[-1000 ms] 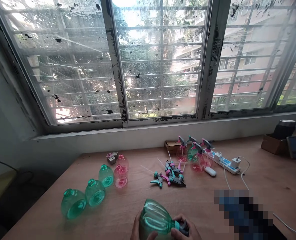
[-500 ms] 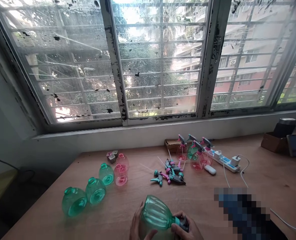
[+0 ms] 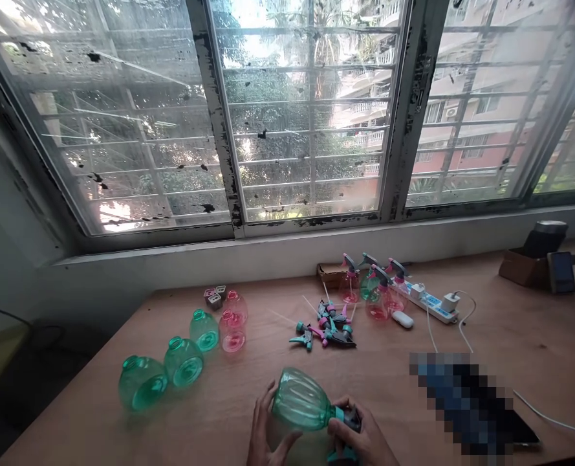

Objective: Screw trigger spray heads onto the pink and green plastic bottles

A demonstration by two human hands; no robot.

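A clear green spray bottle (image 3: 301,400) lies on its side above the table's front edge, its base to the left and its neck to the right. My left hand (image 3: 266,432) cups the base, fingers behind it and thumb below. At the neck, the fingers of my right hand (image 3: 362,432) are closed around the teal collar and dark spray head (image 3: 351,419). Teal trigger parts show under that hand. Loose teal, pink and black spray heads (image 3: 333,327) with thin tubes lie in a pile beyond the bottle.
Headless green bottles (image 3: 184,362) and pink bottles (image 3: 233,333) stand at left, near small dark blocks (image 3: 214,299). Spray bottles with heads (image 3: 379,304) stand at back right beside a white power strip (image 3: 435,305). A blurred-out dark device (image 3: 481,408) lies at right.
The view has tilted down slightly, so the table things sit a little higher. Both hands keep hold of the green bottle; more of the teal trigger shows below my right hand.
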